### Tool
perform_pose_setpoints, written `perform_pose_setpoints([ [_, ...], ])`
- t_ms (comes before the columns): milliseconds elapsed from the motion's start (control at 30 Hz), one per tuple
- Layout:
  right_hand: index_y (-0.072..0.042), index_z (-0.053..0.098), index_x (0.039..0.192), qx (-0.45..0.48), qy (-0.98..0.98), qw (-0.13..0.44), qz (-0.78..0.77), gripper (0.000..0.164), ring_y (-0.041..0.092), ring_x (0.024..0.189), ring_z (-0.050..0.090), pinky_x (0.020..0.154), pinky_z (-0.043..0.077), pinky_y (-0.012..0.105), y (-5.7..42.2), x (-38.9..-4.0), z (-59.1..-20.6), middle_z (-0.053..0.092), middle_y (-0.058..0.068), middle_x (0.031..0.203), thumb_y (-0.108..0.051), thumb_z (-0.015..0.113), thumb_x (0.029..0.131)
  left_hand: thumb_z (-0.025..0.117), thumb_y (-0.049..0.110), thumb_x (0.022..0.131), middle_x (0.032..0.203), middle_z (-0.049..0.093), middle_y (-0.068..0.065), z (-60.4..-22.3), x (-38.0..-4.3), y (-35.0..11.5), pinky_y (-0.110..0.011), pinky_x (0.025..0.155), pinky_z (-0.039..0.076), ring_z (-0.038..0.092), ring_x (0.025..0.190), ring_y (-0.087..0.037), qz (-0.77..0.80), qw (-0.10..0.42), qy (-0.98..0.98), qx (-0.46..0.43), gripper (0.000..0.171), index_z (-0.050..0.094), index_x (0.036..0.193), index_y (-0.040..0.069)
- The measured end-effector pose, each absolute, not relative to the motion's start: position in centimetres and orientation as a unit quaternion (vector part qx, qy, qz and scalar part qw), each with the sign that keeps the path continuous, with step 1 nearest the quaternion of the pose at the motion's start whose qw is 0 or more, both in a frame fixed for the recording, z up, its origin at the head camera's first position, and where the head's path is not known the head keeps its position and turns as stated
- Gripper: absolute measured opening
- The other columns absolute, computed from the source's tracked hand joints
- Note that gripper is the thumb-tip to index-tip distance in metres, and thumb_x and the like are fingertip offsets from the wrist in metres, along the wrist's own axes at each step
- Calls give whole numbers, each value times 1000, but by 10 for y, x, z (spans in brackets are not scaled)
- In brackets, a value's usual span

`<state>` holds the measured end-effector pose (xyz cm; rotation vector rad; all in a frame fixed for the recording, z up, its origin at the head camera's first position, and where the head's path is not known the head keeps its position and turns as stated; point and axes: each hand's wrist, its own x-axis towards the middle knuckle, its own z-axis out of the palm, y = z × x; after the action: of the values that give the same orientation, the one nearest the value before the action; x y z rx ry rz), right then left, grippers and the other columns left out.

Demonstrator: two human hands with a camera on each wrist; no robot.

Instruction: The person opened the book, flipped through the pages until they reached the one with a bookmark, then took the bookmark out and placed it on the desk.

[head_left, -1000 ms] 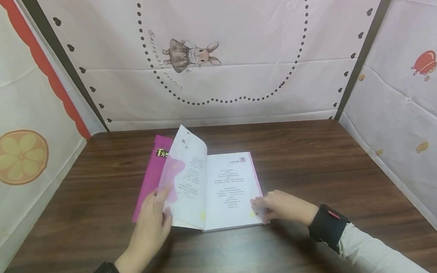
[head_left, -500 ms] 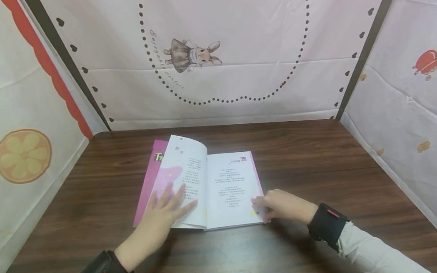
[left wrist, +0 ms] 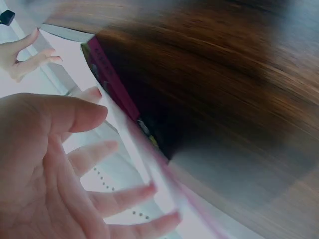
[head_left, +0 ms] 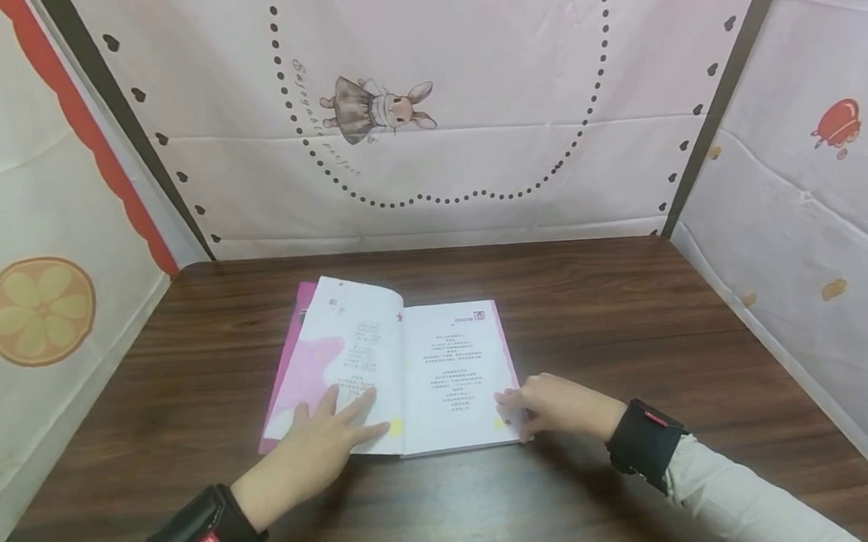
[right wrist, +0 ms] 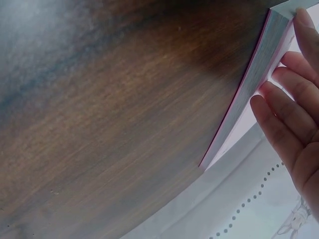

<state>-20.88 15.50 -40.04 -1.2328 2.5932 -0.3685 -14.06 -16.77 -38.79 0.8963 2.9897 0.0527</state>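
Observation:
An open book lies on the table, its pages spread left and right. Beneath the left page a strip of its magenta cover shows. My left hand rests with spread fingers on the lower part of the left page, which curves up toward the spine. In the left wrist view those fingers look straight and pinch nothing. At the lower right corner of the right page, my right hand presses with its fingertips. The right wrist view has the thumb at the book's corner and the other fingers relaxed.
The dark wooden table extends around the book on all sides. White printed cloth walls stand behind and at both sides. Each wrist wears a black band, such as the left band.
The left page has come down from a raised position toward the left, covering more of the magenta cover. My left hand has changed from holding the page's edge to lying spread on it.

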Motion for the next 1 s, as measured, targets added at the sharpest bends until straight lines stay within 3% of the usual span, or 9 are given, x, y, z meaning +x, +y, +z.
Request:
perform_pose_setpoints([
  [100,-6,59,117,-432,884,122,-127,54,3,59,48,56,45,19,156,-210,-400,66,11,113,-17,76,67,54,-3,79,134,49,-16,-386,-145,-162,-67,96,31,26,125,-45,31,10,949,313,37,64,112,12],
  [200,-6,59,118,-439,881,123,-129,54,3,61,49,58,46,20,156,-211,-399,67,11,111,-18,75,68,59,2,79,124,58,-17,-383,-149,-157,-59,97,38,39,121,-36,39,14,941,334,27,63,106,3],
  [300,-7,59,118,-441,880,121,-130,54,6,62,49,58,46,20,155,-210,-399,67,10,112,-19,75,68,64,6,77,107,66,-11,-384,-151,-154,-49,85,50,55,103,-27,47,5,940,338,27,64,103,7],
  [367,-7,58,119,-443,880,115,-126,56,6,61,49,57,45,20,156,-209,-400,67,11,111,-19,76,68,66,9,75,99,66,-8,-385,-152,-154,-42,76,54,57,91,-22,49,-6,937,345,30,65,105,11],
  [467,-4,58,118,-447,880,103,-123,57,7,61,50,56,45,20,157,-207,-401,68,12,109,-18,77,66,70,15,73,107,62,-12,-390,-153,-154,-42,74,54,55,93,-24,59,-1,933,354,35,65,108,16],
  [600,-5,58,118,-437,885,102,-121,56,7,62,50,57,45,20,158,-206,-402,71,10,102,-17,77,66,75,17,69,132,49,-21,-392,-155,-152,-55,85,49,46,112,-39,82,28,935,344,44,63,111,15],
  [767,-9,59,117,-412,897,113,-117,53,8,64,51,59,45,21,160,-206,-401,70,2,85,-18,76,67,74,13,69,133,49,-20,-393,-158,-148,-59,88,45,42,115,-43,80,38,939,333,45,62,113,16],
  [1000,-9,59,116,-407,901,105,-108,54,9,69,52,65,50,24,163,-207,-400,70,4,96,-19,77,66,69,10,73,136,46,-17,-394,-159,-142,-61,96,37,36,121,-44,91,63,942,317,48,59,119,19],
])
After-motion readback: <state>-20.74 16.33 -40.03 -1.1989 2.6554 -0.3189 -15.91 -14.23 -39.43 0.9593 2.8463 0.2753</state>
